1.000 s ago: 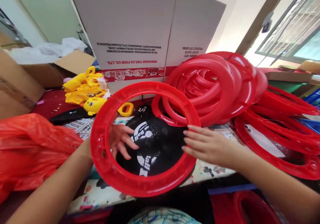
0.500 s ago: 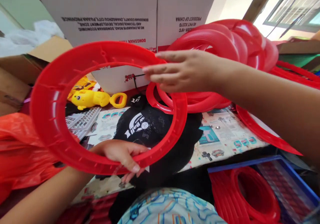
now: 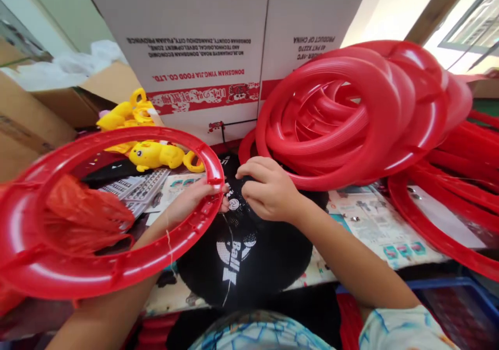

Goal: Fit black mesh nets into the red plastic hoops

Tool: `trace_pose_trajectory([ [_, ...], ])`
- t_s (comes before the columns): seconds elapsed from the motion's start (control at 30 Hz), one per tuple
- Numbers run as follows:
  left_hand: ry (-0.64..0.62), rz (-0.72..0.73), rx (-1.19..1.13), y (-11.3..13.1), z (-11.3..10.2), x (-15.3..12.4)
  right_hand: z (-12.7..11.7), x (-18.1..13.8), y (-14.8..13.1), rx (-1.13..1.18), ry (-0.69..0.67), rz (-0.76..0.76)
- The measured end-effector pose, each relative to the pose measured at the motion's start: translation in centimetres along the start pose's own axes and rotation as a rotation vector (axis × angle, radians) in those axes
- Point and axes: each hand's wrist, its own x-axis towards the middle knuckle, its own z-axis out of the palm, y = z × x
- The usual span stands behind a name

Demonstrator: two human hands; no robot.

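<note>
My left arm passes through a big red plastic ring, which lies tilted over my forearm. My left hand grips that ring's right rim with closed fingers. My right hand sits just beside it, fingers curled in a pinch at the top edge of a round black mesh disc printed with white letters. What the pinch holds is hidden. A thin pale thread runs down across the disc. The two hands almost touch.
A leaning stack of red rings fills the right, with flat ones below. Behind stands a white cardboard box. Yellow toys, a red plastic bag, brown cartons and a blue crate surround the paper-covered table.
The red ring has swung down and left over my left forearm. My right hand dropped from the ring's top rim to the black disc and closed into a pinch.
</note>
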Motion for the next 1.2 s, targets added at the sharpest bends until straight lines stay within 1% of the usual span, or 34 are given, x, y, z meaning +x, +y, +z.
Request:
trace_pose_trajectory([
  [0.07,0.089,0.054,-0.024,0.0,0.5,0.4,1.2,-0.7,0.4,0.045,-0.021,0.028],
  [0.13,0.148,0.093,-0.049,0.0,1.0,0.5,2.0,-1.5,0.9,0.055,-0.060,0.037],
  [0.23,0.191,0.101,-0.084,-0.2,1.0,0.3,2.4,-2.9,1.3,0.018,-0.115,0.010],
  [0.33,0.224,0.074,-0.119,-0.5,0.3,0.1,2.7,-3.7,1.0,-0.021,-0.181,-0.033],
  [0.43,0.251,0.043,-0.137,-1.0,-0.2,0.0,3.2,-3.7,0.0,-0.036,-0.172,-0.069],
  [0.53,0.264,0.043,-0.134,-1.3,-0.1,0.0,3.7,-3.4,-1.3,-0.006,-0.127,-0.127],
  [0.63,0.216,0.024,-0.110,-1.6,0.5,-0.2,3.7,-3.2,-1.9,0.106,-0.035,-0.075],
  [0.7,0.170,0.007,-0.086,-1.9,0.8,-0.2,3.4,-3.1,-1.8,0.304,0.033,0.078],
  [0.8,0.101,-0.016,-0.047,-2.5,1.0,-0.2,3.2,-2.9,-0.9,0.582,0.074,0.362],
  [0.87,0.050,-0.029,-0.024,-2.9,1.1,-0.3,3.4,-2.9,-0.3,0.633,0.089,0.497],
  [0.93,0.002,-0.033,-0.020,-3.3,1.3,-0.5,3.7,-2.9,0.0,0.651,0.100,0.578],
  [1.0,-0.044,-0.039,-0.038,-3.5,1.6,-0.8,4.1,-3.1,0.1,0.683,0.103,0.640],
  [1.07,-0.102,-0.067,-0.062,-3.6,1.9,-1.1,4.3,-3.1,0.1,0.708,0.097,0.668],
  [1.2,-0.232,-0.161,-0.089,-4.0,2.2,-1.9,4.4,-3.2,0.1,0.722,0.062,0.645],
])
